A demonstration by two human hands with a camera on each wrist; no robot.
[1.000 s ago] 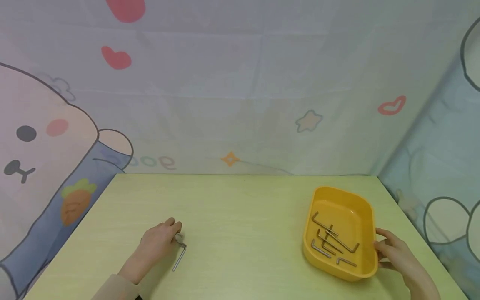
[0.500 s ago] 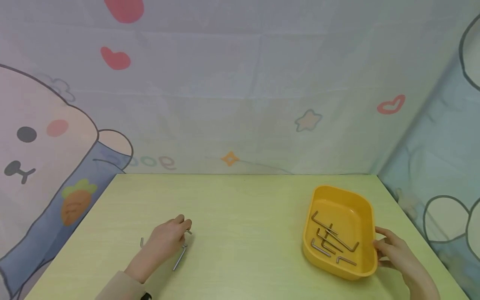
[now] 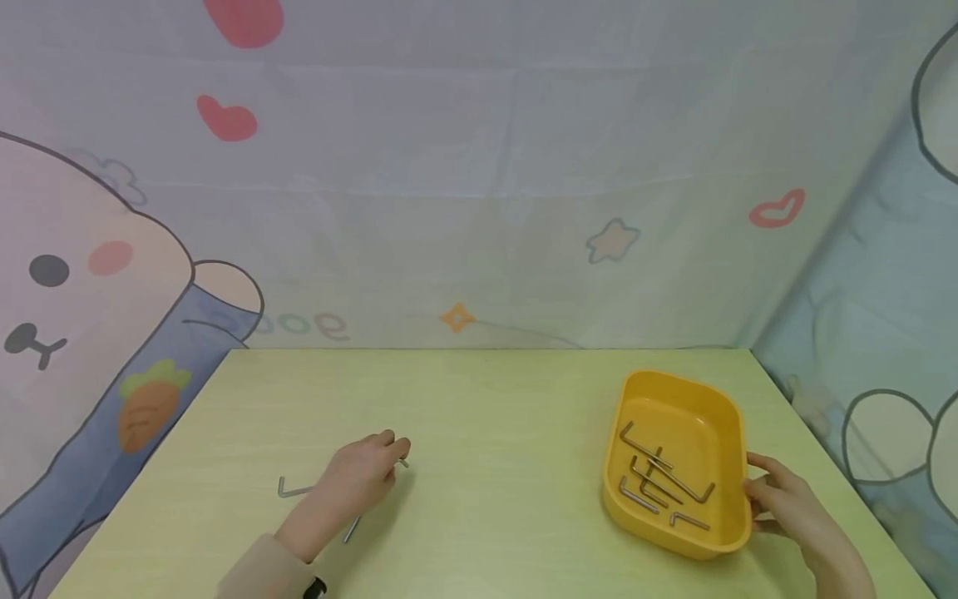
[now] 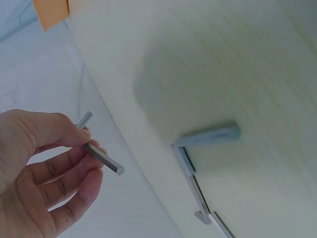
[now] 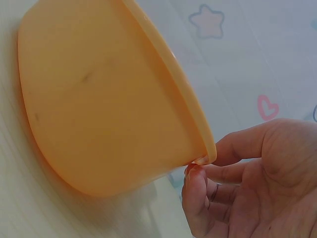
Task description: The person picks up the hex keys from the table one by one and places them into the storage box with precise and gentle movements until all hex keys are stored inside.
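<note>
Left hand (image 3: 355,481) pinches a key (image 4: 105,158), probably clear of the counter (image 3: 494,466); right hand (image 3: 797,509) grips the tray (image 3: 677,420). This transfer step should next call for carrying rightward.

— What's hidden left of the yellow tray (image 3: 699,424)?
— Parts of two loose keys (image 3: 295,492) behind the left hand (image 3: 355,476) and wrist (image 3: 305,520), plus the middle of the hex key (image 4: 105,159) it pinches.
— Right of it?
— The forearm (image 3: 840,556), cut off below.
</note>
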